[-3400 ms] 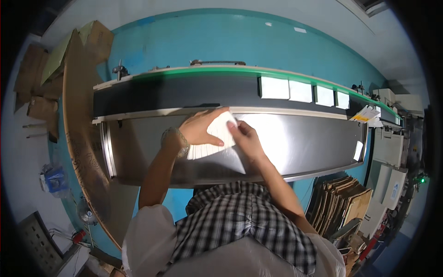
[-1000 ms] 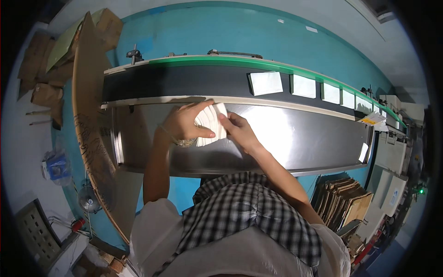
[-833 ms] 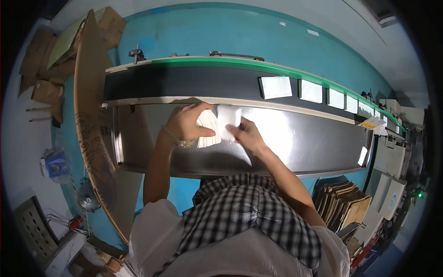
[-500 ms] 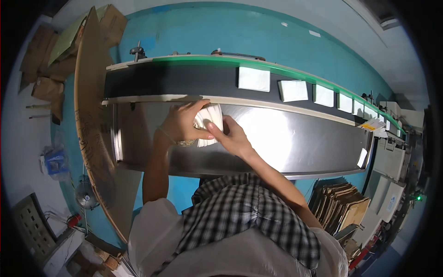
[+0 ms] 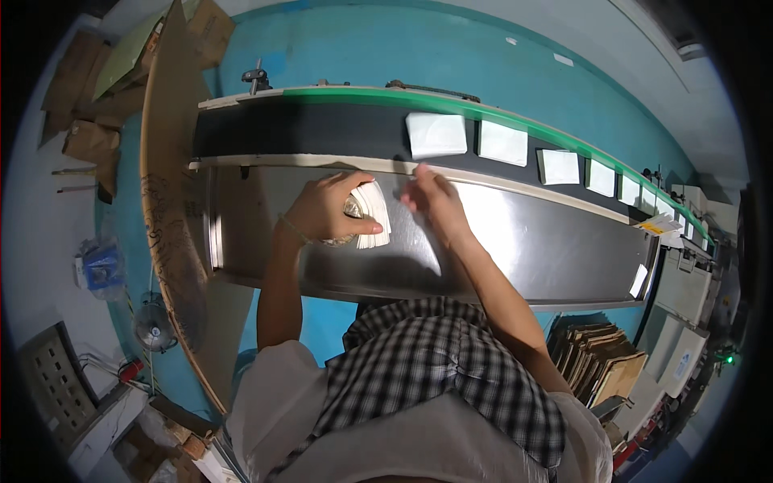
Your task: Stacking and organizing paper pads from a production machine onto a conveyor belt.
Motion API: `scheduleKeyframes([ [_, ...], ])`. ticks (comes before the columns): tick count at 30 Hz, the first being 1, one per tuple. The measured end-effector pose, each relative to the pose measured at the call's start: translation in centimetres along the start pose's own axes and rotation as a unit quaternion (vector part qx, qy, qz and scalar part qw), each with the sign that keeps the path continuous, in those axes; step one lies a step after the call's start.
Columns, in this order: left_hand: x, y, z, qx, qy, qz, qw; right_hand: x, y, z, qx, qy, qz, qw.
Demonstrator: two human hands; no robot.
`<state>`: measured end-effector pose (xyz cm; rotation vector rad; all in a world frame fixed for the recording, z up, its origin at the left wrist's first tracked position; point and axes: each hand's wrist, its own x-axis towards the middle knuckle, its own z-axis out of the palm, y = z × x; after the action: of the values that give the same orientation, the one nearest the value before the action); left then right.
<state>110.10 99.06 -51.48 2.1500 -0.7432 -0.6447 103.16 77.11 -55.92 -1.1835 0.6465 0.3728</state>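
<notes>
left grip [image 5: 326, 208] tight on white stack [image 5: 374, 211] — right grip [image 5: 437, 206] loosely apart near pale rail [image 5: 290, 161]

The tray [image 5: 555, 233] lay beneath my fingers [image 5: 348, 178], the belt [image 5: 322, 133] beyond.
On my feed, my left hand [image 5: 320, 211] had a paper stack [image 5: 373, 208] between thumb and fingers, my right hand [image 5: 439, 203] just right of it. Flat pieces [image 5: 436, 134] lined the belt ahead and rightward; left stood a cardboard panel [image 5: 173, 121], nearer and right a cardboard pile [image 5: 600, 362].

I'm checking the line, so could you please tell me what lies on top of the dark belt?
A row of flat white pieces lies along the right part of the dark belt; whatever is beneath them is covered.
</notes>
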Motion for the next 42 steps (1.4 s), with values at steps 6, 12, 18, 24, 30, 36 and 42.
scheduleKeyframes([
  [6,-0.7,-0.9,-0.5,-0.036,-0.036,-0.007,0.999,-1.3,3.9,2.6,-0.214,-0.091,-0.106,0.967],
  [12,-0.7,-1.5,-0.6,-0.054,-0.033,-0.02,0.998,-1.3,3.4,1.8,0.008,-0.09,0.107,0.99],
  [18,-0.7,-1.7,-0.2,-0.041,0.0,-0.009,0.999,-1.6,4.6,1.9,-0.092,-0.083,0.045,0.991],
  [24,0.7,-3.8,0.4,0.062,-0.083,-0.053,0.993,0.6,4.0,0.4,-0.159,-0.084,0.051,0.982],
  [30,1.0,-5.3,1.2,0.047,-0.077,-0.039,0.995,0.8,2.9,0.9,0.111,0.104,-0.053,0.987],
  [36,2.9,-4.0,3.6,0.046,-0.043,-0.012,0.998,-0.1,4.1,4.0,-0.065,-0.073,-0.026,0.995],
  [42,3.9,-4.3,3.4,-0.135,-0.088,-0.134,0.978,2.1,4.5,3.8,-0.163,-0.101,0.068,0.979],
])
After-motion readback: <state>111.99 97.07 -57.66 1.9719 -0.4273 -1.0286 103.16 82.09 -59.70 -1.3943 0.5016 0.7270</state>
